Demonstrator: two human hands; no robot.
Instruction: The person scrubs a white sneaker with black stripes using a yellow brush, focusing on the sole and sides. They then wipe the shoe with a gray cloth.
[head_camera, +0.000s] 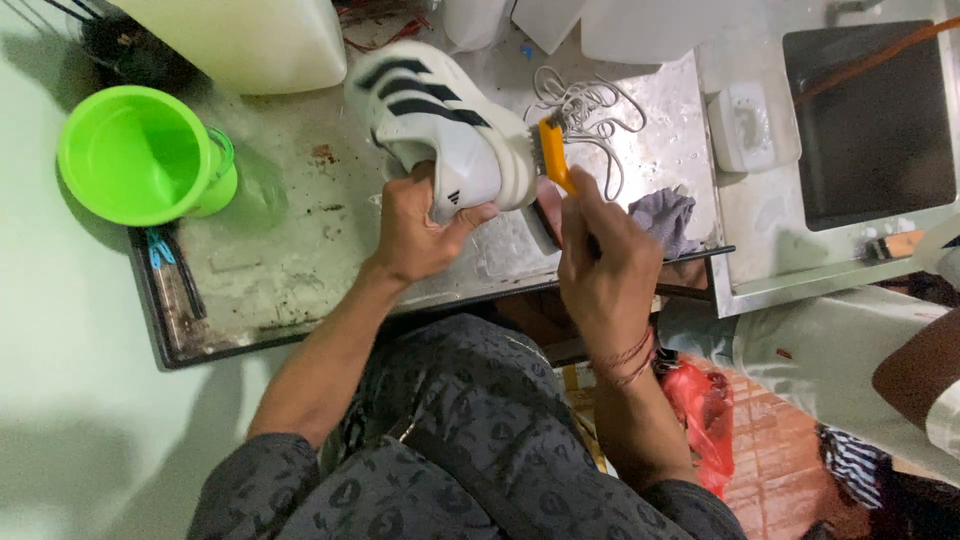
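left hand (420, 225) gripping white sneaker (440, 120), right hand (600, 260) holding yellow brush (555, 152)

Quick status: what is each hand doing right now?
Left hand: closed on the white sneaker, at its heel.
Right hand: closed on the orange brush, held against the sneaker's sole.

The shoe (440, 125) at upper centre looks like smooth white leather with matt black stripes; the brush (556, 157) is yellow plastic; the surface (290, 230) is wet, stained metal; the cup (140, 155) at upper left is glossy green plastic; the rag (665, 217) is grey cloth.
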